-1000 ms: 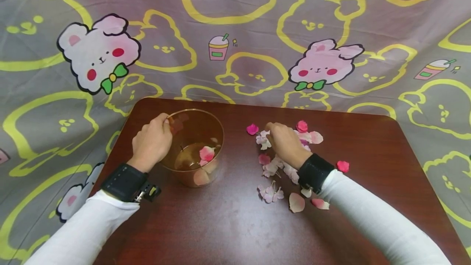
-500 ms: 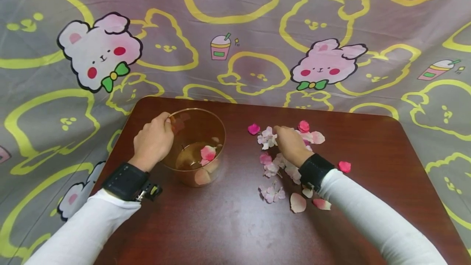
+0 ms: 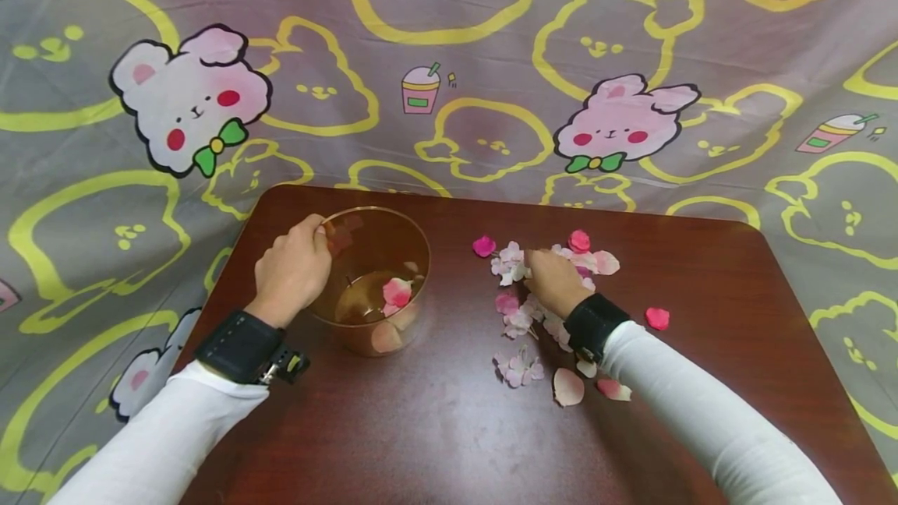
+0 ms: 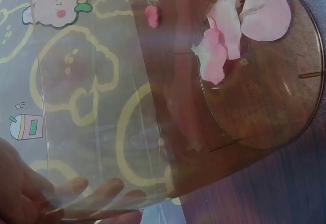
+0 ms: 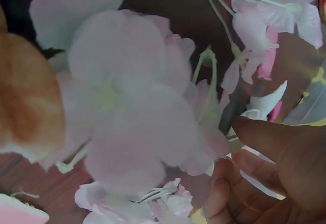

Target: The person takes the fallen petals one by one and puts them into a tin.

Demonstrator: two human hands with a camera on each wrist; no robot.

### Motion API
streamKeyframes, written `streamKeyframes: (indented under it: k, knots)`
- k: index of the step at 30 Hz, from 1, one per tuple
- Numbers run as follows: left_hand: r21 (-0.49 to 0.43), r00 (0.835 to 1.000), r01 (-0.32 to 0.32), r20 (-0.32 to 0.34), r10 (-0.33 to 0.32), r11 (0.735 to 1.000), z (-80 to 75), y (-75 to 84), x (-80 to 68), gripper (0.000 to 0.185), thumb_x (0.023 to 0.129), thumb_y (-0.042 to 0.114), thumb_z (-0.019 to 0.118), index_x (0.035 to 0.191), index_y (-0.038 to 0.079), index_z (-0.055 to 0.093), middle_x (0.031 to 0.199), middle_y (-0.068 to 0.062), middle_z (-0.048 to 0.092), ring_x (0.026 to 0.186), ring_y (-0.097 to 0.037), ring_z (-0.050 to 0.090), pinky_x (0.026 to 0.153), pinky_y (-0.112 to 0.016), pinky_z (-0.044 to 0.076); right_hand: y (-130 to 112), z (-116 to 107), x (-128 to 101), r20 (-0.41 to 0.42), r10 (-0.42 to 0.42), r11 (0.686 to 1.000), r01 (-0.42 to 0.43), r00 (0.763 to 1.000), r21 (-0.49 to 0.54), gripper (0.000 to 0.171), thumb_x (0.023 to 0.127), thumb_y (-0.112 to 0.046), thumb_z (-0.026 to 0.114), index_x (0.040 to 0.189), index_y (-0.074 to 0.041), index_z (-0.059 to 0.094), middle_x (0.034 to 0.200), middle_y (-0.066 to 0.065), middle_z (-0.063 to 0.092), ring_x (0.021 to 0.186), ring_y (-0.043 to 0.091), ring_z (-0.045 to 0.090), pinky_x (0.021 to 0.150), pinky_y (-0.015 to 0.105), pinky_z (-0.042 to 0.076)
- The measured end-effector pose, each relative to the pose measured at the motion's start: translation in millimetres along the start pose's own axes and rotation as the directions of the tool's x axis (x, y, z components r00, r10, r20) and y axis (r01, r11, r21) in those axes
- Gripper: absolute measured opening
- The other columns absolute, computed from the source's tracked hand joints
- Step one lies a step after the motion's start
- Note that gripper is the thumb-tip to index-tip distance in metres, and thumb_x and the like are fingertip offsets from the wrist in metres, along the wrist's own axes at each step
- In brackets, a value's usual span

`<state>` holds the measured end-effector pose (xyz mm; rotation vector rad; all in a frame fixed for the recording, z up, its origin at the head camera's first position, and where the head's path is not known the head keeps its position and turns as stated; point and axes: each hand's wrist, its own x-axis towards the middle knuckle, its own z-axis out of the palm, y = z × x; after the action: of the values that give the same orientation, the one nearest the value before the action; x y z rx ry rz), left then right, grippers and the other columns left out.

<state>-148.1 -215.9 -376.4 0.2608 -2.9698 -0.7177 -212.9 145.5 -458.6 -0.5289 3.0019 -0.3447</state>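
Observation:
My left hand (image 3: pixel 291 267) grips the rim of an amber see-through bucket (image 3: pixel 368 337) at the table's left. Its fingers (image 4: pixel 109 188) show through the clear wall in the left wrist view. A few pink and white petals (image 3: pixel 396 293) lie on the bucket's bottom. Over the scattered blossoms to the right is my right hand (image 3: pixel 557 280), fingers bent down. In the right wrist view its thumb and fingertips pinch at the thin stem of a pale artificial flower. Large pale pink blossoms (image 5: pixel 132 96) fill the middle of that view. A white-pink flower cluster (image 3: pixel 510 262) lies beside the fingertips.
Loose petals lie around the right hand: a magenta one (image 3: pixel 484 246), a red one (image 3: pixel 657 319), and a pale one (image 3: pixel 568 387). Another flower cluster (image 3: pixel 519 369) lies nearer. A patterned cloth (image 3: pixel 484 45) hangs behind the brown table (image 3: pixel 421 443).
The right hand has drawn back slightly from the flower cluster at the upper left and shifted a little among the blossoms. The left hand and bucket stay put.

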Motion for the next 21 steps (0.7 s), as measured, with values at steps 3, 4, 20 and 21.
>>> streamKeyframes:
  k: [3, 4, 20, 21]
  knots:
    - [0.003, 1.000, 0.000, 0.002, 0.000, 1.000, 0.2, 0.1, 0.3, 0.039, 0.109, 0.028, 0.028, 0.132, 0.011, 0.055, 0.115, -0.027, 0.068, 0.103, -0.053, 0.066, 0.073, -0.063, 0.047, 1.6, 2.3, 0.3, 0.000, 0.005, 1.000, -0.005, 1.000, 0.003, 0.015, 0.085, -0.005, 0.076, 0.091, 0.000, 0.063, 0.084, 0.017, 0.068, 0.083, 0.035, 0.068, 0.070, 0.045, 0.052]
    - [0.002, 1.000, 0.001, 0.003, -0.001, 1.000, 0.2, 0.3, 0.3, 0.039, 0.109, 0.028, 0.028, 0.132, 0.012, 0.055, 0.116, -0.027, 0.068, 0.103, -0.053, 0.065, 0.073, -0.063, 0.047, 2.1, 3.2, 0.6, -0.005, 0.006, 1.000, -0.006, 1.000, 0.005, 0.013, 0.086, -0.004, 0.075, 0.090, 0.000, 0.063, 0.083, 0.017, 0.068, 0.082, 0.035, 0.068, 0.069, 0.045, 0.052]
    - [0.008, 1.000, -0.004, 0.003, 0.004, 1.000, -0.5, 0.8, -0.4, 0.039, 0.109, 0.027, 0.028, 0.133, 0.011, 0.054, 0.113, -0.027, 0.068, 0.102, -0.053, 0.066, 0.071, -0.061, 0.046, 7.3, 7.5, 3.9, -0.025, 0.014, 1.000, -0.014, 1.000, 0.000, 0.012, 0.094, 0.002, 0.058, 0.092, 0.001, 0.069, 0.084, 0.020, 0.071, 0.084, 0.038, 0.071, 0.075, 0.048, 0.057]
    - [0.009, 1.000, -0.003, 0.004, 0.003, 1.000, -0.5, 0.8, -0.5, 0.039, 0.109, 0.027, 0.028, 0.134, 0.011, 0.054, 0.114, -0.027, 0.068, 0.102, -0.053, 0.066, 0.071, -0.061, 0.046, 7.5, 6.6, 3.6, -0.035, 0.011, 1.000, -0.010, 0.999, 0.002, 0.013, 0.095, 0.002, 0.057, 0.093, 0.001, 0.069, 0.085, 0.020, 0.071, 0.084, 0.038, 0.071, 0.074, 0.048, 0.057]
